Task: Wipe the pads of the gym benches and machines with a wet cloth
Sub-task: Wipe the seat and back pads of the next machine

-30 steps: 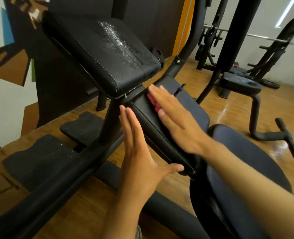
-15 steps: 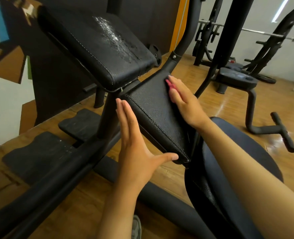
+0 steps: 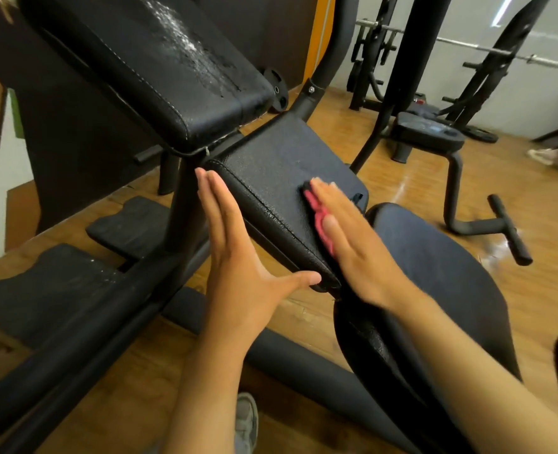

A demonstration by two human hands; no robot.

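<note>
The right hand (image 3: 346,237) lies flat, fingers straight, pressing the red cloth (image 3: 318,217) onto the small pad (image 3: 271,178); the flat palm likely spreads pressure for wiping. The left hand (image 3: 235,253), open too, rests against the pad's 9 o'clock edge with its thumb under the near corner, probably bracing it. At 11 o'clock the large pad (image 3: 159,70) shows wet streaks.

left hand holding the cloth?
No, the red cloth lies under the flat right hand; the left hand braces the pad's side.
</note>
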